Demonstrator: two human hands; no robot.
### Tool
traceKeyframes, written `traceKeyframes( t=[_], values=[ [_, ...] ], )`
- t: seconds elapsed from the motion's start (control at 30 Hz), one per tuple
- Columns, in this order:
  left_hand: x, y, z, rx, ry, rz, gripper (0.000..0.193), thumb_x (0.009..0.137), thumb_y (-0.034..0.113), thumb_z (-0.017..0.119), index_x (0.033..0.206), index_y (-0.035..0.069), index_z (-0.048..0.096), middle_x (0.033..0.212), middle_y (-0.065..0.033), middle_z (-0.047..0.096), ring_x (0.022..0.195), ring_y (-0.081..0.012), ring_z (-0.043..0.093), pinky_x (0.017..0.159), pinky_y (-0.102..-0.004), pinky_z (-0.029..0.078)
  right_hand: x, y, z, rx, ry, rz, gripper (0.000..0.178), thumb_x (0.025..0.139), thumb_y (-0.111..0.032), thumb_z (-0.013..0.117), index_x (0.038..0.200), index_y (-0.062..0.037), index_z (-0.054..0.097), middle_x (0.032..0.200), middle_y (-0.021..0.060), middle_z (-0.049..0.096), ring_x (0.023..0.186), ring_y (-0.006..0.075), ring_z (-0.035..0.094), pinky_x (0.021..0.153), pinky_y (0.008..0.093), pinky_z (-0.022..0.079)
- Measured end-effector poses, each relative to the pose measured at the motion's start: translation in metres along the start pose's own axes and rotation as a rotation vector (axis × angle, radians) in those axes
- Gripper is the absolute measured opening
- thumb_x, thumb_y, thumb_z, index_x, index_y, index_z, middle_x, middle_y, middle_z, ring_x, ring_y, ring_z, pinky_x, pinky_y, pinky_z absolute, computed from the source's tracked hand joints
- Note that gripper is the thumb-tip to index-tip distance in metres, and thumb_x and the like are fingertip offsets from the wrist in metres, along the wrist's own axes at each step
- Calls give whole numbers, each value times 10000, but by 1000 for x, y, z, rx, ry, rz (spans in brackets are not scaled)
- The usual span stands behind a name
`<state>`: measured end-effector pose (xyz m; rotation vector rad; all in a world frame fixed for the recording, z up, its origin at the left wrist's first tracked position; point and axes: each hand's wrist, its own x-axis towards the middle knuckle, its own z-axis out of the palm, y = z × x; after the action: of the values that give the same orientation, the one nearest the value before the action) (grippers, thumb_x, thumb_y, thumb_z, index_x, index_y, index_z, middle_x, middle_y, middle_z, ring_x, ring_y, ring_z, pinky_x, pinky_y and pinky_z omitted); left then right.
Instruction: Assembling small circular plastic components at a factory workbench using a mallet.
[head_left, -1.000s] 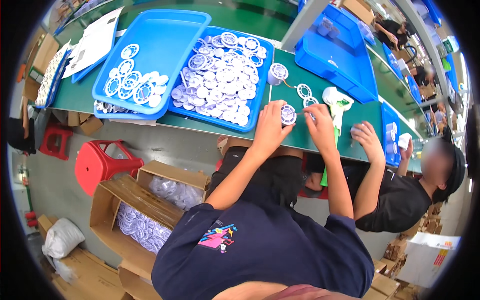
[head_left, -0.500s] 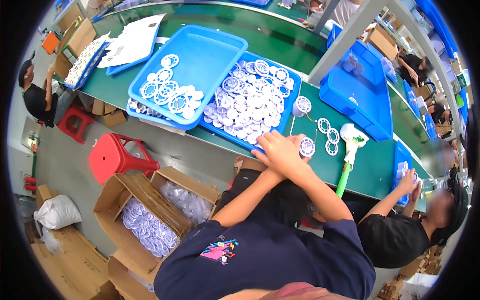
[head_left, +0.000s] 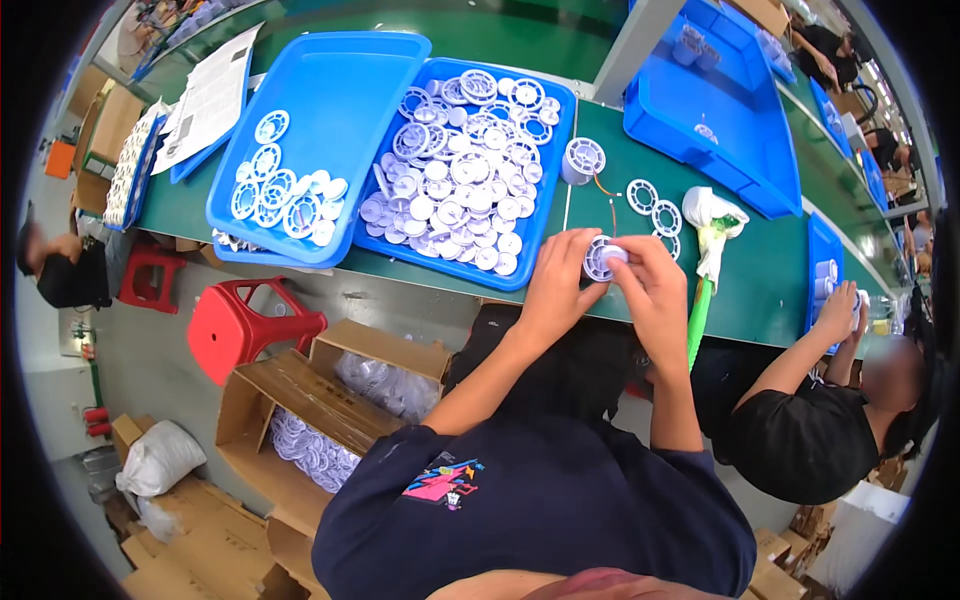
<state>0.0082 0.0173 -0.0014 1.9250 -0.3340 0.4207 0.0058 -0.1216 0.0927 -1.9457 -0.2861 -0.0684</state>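
Observation:
At the near table edge, my left hand (head_left: 557, 287) is closed around a white cylindrical part (head_left: 595, 265) with a spoked ring on its upper end. The fingers of my right hand (head_left: 657, 300) pinch a small white disc (head_left: 614, 257) against that top. A thin wire (head_left: 613, 213) runs out behind the part. Beyond it stands a similar white cylinder (head_left: 583, 161) with its own wire. Several flat white rings (head_left: 643, 197) lie to the right, partly behind my right hand. Left of my hands, a blue tray (head_left: 567, 150) is heaped with small white discs and rings.
Another blue tray (head_left: 330, 75) overlaps the heaped one. A green-handled tool with a white-wrapped head (head_left: 712, 225) lies right of my hands. A large blue bin (head_left: 720, 160) sits farther back. At right, a co-worker (head_left: 815, 440) handles parts; cartons (head_left: 300, 400) and a red stool (head_left: 225, 335) stand left.
My right hand has come back from the tray's near edge, where it crossed over my left, to the cylindrical part. My arms are uncrossed now. The view has shifted somewhat.

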Motion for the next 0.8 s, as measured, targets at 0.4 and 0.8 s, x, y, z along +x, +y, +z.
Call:
traceKeyframes(
  t=[0.4,0.8],
  values=[
    [1,1,2,57,-39,108,676,733,27,849,1357,67,595,1316,-165,631,1184,-400,609,977,-475,496,-34,39,18,-46,215,-16,190,949,39,685,1127,20,749,1066,103,619,873,179,631,738,298,523],
    [-1,4,9,172,-9,62,750,636,84,926,1335,94,655,1187,-154,596,1065,-372,582,896,-459,494,-42,55,12,30,347,-47,304,858,32,780,1151,-9,711,1193,131,702,902,233,658,760,320,547]
  ],
)
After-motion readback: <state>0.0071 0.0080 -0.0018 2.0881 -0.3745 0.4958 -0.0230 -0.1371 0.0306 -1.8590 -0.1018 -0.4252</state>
